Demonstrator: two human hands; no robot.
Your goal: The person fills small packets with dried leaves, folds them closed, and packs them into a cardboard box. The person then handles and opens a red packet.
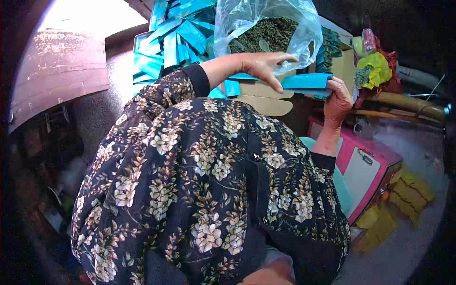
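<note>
My right hand (339, 99) has its fingers closed around the right end of a flat, shiny blue packet (305, 82), which lies sideways in the air. At the packet's other end is my left hand (264, 66), thumb and fingers spread apart. Its thumb tip comes close to the packet; whether they touch I cannot tell. Just beyond my left hand stands a clear plastic bag (227, 32), its mouth wide, filled with dark green-brown dried leaf bits (275, 32). A pale spoon (263, 45) rests in them.
Many blue packets (171, 45) are heaped at the upper left. Brown cardboard (266, 102) lies below my hands. A yellow-green bag (374, 69) and red netting sit at the right. Lower right are a pink case (380, 147) and yellow packets (411, 192) on the floor.
</note>
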